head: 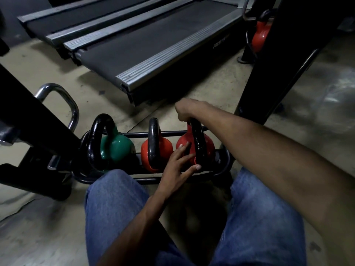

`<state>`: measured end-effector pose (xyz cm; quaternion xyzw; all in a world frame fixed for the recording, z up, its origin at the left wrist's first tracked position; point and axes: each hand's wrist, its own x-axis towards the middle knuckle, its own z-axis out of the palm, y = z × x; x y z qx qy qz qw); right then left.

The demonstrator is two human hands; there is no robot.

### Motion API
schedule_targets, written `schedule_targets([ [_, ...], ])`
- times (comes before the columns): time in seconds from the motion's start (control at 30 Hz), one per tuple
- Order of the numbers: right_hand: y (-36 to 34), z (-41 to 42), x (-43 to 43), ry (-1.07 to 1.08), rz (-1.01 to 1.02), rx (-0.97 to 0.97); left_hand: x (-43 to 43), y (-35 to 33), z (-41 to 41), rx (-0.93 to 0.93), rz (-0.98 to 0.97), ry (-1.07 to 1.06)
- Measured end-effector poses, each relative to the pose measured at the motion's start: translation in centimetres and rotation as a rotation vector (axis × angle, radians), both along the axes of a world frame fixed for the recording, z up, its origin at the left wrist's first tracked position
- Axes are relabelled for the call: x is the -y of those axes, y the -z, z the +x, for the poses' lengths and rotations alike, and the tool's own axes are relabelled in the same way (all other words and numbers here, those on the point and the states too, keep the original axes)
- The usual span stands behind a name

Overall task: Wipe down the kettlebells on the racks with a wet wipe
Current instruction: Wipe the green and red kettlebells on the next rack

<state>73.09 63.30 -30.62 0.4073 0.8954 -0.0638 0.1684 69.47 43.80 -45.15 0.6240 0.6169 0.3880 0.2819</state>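
Found right hand curled round the handle top of the right red kettlebell. Found left hand spread, straight fingers resting on its red body. Counted three kettlebells on the low rack: that one, a middle red kettlebell just left of the left hand, a green kettlebell farther left. Noted a fourth kettlebell, red, well beyond the right hand; two treadmills beyond both.

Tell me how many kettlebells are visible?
4. On the low rack: green kettlebell, middle red kettlebell, and right red kettlebell. A far red kettlebell sits top right, beside the post; others may be hidden.
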Motion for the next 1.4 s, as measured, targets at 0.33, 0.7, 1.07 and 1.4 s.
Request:
schedule_targets([
  [0.33,-1.9,3.7,4.4,-0.287,0.144,0.061,0.0,0.1,0.0,0.011,0.03,0.0],
  [0.7,3.7,11.8,12.9,-0.71,0.396,-0.145,0.1,0.6,-0.1,0.039,0.097,0.01],
  [1.07,3.1,10.5,14.0,-0.875,0.567,-0.013,0.0,1.2,-0.7,0.134,0.052,0.025],
  [1.4,7.3,16.8,14.0,-0.547,0.647,-0.626,-0.1,0.3,-0.6,0.074,0.013,0.021],
])
